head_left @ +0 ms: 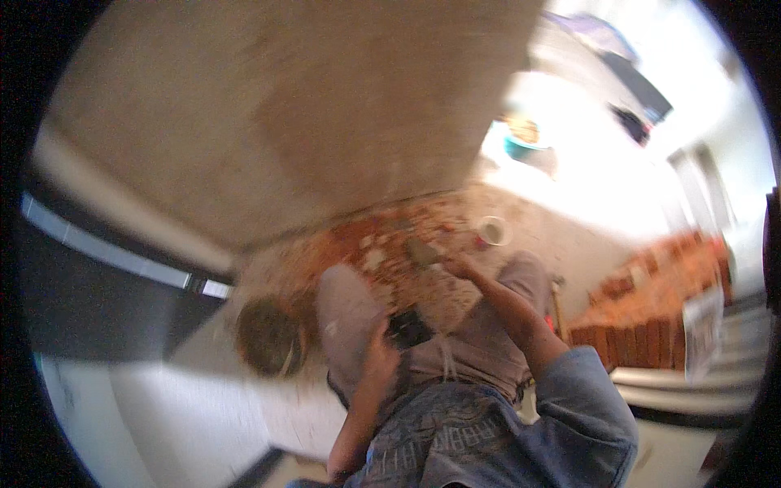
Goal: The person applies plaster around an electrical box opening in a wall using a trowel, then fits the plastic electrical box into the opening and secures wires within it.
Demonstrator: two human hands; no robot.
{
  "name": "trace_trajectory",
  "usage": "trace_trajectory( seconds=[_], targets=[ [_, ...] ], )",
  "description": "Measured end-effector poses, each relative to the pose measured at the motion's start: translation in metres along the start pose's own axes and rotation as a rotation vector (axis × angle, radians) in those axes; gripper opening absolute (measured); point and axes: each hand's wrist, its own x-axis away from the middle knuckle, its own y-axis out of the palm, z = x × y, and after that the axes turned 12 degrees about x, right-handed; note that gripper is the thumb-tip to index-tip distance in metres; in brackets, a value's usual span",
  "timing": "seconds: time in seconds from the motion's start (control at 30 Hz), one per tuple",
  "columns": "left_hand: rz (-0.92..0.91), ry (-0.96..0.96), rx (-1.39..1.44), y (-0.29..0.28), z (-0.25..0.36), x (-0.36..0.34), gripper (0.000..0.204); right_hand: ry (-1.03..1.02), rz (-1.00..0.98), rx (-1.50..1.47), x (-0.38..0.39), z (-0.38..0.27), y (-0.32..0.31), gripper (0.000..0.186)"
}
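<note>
The picture is smeared by motion. My right hand (460, 267) reaches forward between my knees, closed around the handle of what looks like a trowel (421, 253) with a flat grey-green blade. That blade is just above reddish rubble (382, 236) strewn along the foot of the wall. My left hand (381, 350) is low by my left thigh, beside a black object (410, 328) whose kind is unclear. Blur hides its fingers, so whether it grips that object does not show.
A plain brown wall (325, 114) rises ahead. A dark round tub (272, 335) stands at left, a small white bucket (493, 231) ahead right. Stacked red bricks (651, 301) lie at right. Farther off, a teal container (521, 146) sits in bright light.
</note>
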Motion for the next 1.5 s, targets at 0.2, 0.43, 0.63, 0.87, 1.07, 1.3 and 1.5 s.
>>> trace_trajectory(
  seconds=[0.2, 0.43, 0.63, 0.87, 1.07, 1.3, 1.5],
  targets=[
    [0.165, 0.122, -0.291, -0.021, 0.039, 0.005, 0.046, 0.215, 0.094, 0.055, 0.034, -0.041, -0.148, 0.054],
    [0.132, 0.258, -0.223, -0.041, 0.092, 0.036, 0.039, 0.048, 0.325, 0.241, 0.019, 0.006, -0.119, 0.028],
    [0.326, 0.214, -0.223, -0.086, 0.069, 0.057, 0.037, -0.028, 0.312, 0.269, 0.082, -0.034, -0.177, 0.033],
    [0.262, 0.592, -0.021, -0.081, 0.089, 0.142, 0.044, -0.111, 0.033, -0.205, 0.075, -0.089, -0.161, 0.047],
    [0.246, 0.734, 0.157, -0.075, 0.233, 0.167, 0.049, -0.525, -0.357, 0.099, 0.045, -0.260, -0.210, 0.062],
    [0.175, 0.984, -0.046, 0.000, 0.299, 0.209, 0.056, -0.892, -0.138, 0.470, -0.005, -0.459, -0.130, 0.060],
    [0.404, 1.500, -0.239, -0.067, 0.225, 0.335, 0.038, -0.819, -0.090, 0.878, -0.039, -0.558, -0.048, 0.062]
  ],
)
